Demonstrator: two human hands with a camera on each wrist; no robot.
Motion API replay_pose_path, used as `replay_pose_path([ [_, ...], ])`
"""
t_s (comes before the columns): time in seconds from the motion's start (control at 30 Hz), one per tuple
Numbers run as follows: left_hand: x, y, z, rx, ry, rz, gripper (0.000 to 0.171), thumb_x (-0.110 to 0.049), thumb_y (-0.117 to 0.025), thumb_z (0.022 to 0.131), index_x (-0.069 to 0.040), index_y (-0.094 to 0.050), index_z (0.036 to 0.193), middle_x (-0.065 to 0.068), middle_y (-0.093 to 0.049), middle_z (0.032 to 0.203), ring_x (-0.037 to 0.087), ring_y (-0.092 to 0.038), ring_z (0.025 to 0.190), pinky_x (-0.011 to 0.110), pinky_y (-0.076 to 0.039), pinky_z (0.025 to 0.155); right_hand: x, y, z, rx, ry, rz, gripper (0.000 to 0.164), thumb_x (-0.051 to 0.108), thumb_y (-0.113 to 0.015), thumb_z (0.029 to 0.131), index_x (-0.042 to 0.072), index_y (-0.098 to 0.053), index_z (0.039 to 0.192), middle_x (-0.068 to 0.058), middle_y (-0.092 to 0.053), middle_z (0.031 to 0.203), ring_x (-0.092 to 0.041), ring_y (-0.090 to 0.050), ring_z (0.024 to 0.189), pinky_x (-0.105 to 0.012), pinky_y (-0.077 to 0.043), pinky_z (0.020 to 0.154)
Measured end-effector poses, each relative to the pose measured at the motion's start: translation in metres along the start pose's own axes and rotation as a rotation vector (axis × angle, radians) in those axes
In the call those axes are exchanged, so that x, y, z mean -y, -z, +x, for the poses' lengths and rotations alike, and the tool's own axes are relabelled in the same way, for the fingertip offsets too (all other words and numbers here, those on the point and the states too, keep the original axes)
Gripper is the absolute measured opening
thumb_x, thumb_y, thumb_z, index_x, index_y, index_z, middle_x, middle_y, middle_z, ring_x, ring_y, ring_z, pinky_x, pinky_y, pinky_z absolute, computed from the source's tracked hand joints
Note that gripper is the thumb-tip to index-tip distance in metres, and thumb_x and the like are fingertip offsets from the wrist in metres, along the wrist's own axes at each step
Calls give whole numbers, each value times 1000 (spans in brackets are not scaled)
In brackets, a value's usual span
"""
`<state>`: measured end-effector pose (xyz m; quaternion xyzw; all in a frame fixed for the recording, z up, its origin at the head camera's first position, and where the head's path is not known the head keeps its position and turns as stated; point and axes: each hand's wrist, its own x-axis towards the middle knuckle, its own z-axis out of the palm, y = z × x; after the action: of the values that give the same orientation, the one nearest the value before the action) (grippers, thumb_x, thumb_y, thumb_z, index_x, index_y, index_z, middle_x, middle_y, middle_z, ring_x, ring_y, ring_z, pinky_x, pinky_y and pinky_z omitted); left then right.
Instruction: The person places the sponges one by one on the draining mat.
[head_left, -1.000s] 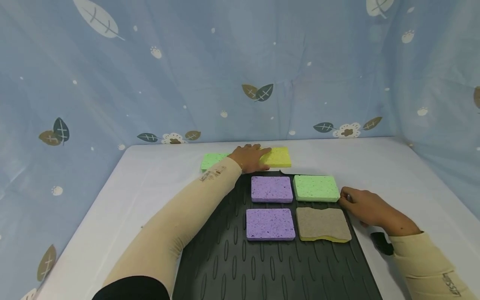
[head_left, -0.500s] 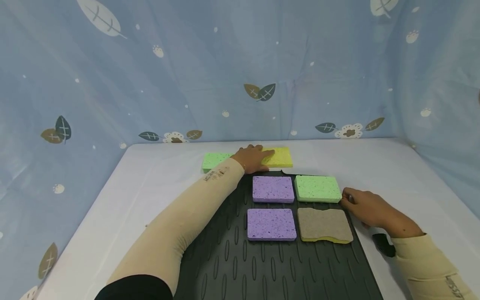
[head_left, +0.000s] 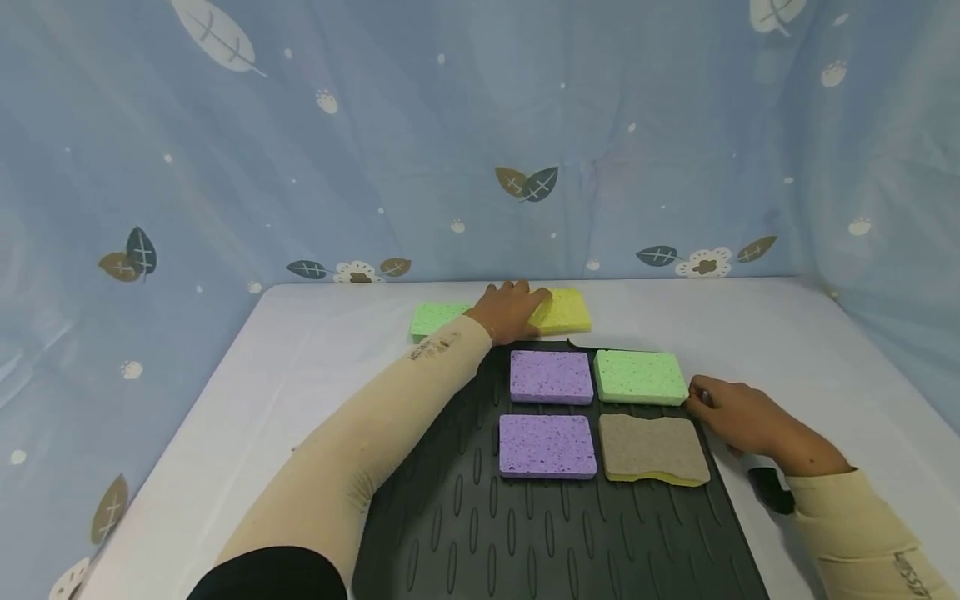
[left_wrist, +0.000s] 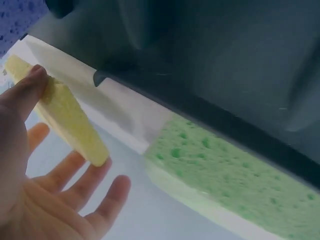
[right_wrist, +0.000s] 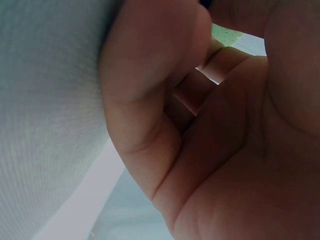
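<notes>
My left hand [head_left: 506, 312] reaches past the far edge of the black ribbed mat [head_left: 465, 517] and grips a yellow sponge [head_left: 562, 311]. In the left wrist view, its thumb presses one face of the yellow sponge [left_wrist: 75, 120] and its fingers lie against the other. Just left of that hand is a light green sponge [head_left: 437, 317], partly covered by the wrist. My right hand [head_left: 738, 417] is at the mat's right edge, fingers curled and pinching the edge near another green sponge [head_left: 641, 377]. Its fingertips are mostly hidden in the right wrist view.
On the mat lie two purple sponges, the far one [head_left: 551, 377] and the near one [head_left: 547, 447], plus a yellow sponge with a brown-grey top [head_left: 654, 447]. A white-covered table [head_left: 300, 375] surrounds the mat. A blue patterned curtain [head_left: 420, 125] hangs behind.
My left hand has closed its fingers on the yellow sponge, which is now slightly raised and tilted. The view has shifted a little to the left. My right hand stays at the mat's edge.
</notes>
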<state>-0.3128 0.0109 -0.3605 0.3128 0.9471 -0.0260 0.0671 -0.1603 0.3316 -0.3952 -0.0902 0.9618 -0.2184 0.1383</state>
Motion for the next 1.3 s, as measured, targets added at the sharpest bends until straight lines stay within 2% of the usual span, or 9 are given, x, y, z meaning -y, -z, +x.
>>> replay_pose_path([
  [0.27,4,-2,-10,-53,14,-25,61,-45,-58,100,-25,-37,153,11,-47,146,32,-47,135,54,-40,108,-4,-1,1,3,-15,-5,27,29,-42,108,8,-54,96,-1,-50,62,-16,-52,44,-33,-43,46],
  [0.4,5,-2,-17,-94,21,-71,58,-45,-56,101,-27,-37,152,9,-46,148,30,-45,138,53,-38,109,-5,-1,0,2,-10,-9,29,31,-41,108,8,-55,97,-1,-50,63,-16,-53,44,-33,-43,46],
  [0.6,4,6,-27,-203,5,-108,56,-45,-54,102,-25,-39,152,10,-47,148,30,-46,137,52,-40,107,-8,6,-2,3,-23,-23,27,29,-41,108,7,-55,97,-1,-50,64,-16,-54,46,-33,-43,47],
  [0.7,5,9,-35,-259,20,-130,55,-43,-55,102,-24,-40,151,10,-48,146,30,-46,136,51,-42,106,-8,9,-2,-8,-17,-35,28,28,-41,108,7,-55,98,-1,-49,64,-16,-54,45,-33,-42,46],
  [0.83,10,7,-52,-293,35,-197,53,-41,-56,102,-23,-42,149,9,-47,146,29,-43,138,50,-43,105,-7,8,0,14,-18,-17,29,30,-40,108,7,-54,98,-1,-49,64,-17,-53,46,-33,-42,46],
  [0.97,15,4,-74,-336,18,-239,51,-38,-58,101,-22,-44,147,9,-47,146,29,-43,138,51,-43,104,-5,5,0,28,-16,-10,30,32,-39,108,8,-54,97,-1,-49,64,-17,-53,47,-33,-42,47],
  [1.13,18,1,-104,-394,-17,-214,52,-35,-61,100,-19,-44,146,11,-47,145,30,-44,136,50,-42,107,-4,2,1,19,1,-28,31,33,-39,109,8,-54,97,-1,-50,63,-17,-53,46,-33,-41,47],
  [1.3,22,-4,-140,-407,-33,-197,52,-34,-62,99,-19,-44,146,11,-45,146,30,-43,137,50,-39,110,-2,-1,2,31,0,-14,31,33,-39,109,8,-54,98,-1,-50,64,-17,-53,47,-33,-42,47],
])
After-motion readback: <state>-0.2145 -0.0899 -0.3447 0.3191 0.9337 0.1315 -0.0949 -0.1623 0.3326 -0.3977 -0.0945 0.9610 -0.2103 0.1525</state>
